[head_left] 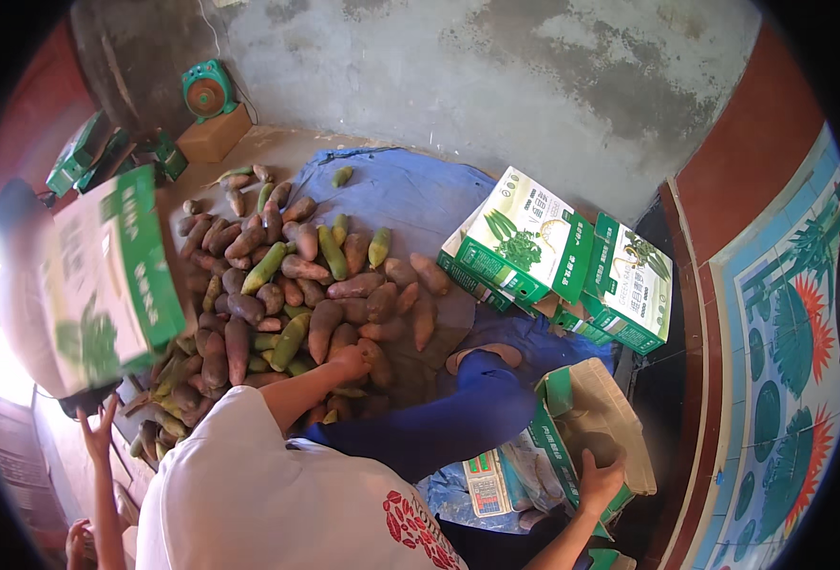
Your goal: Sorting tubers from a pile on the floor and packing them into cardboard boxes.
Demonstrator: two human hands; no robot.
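A large heap of long radishes (277, 275), some green and many coated in reddish-brown soil, covers the floor at left and centre. My left hand (350, 362) reaches into its near right side, its fingers closed around a soil-coated radish (378, 365). On the right, my right hand (602, 478) is at an open green-and-tan carton (631, 418). Between its thumb and fingers is a brownish, rounded radish (599, 443), partly blurred. Beside that carton lies a white weighing scale (486, 484) with a lit display, on crumpled blue plastic.
Printed cartons (525, 237) lie at the right on a blue sheet (391, 185). At left, another person's hand (100, 429) is beneath a blurred carton (106, 275). A green fan-like device (208, 91) sits on a brown box (214, 136) by the grey wall.
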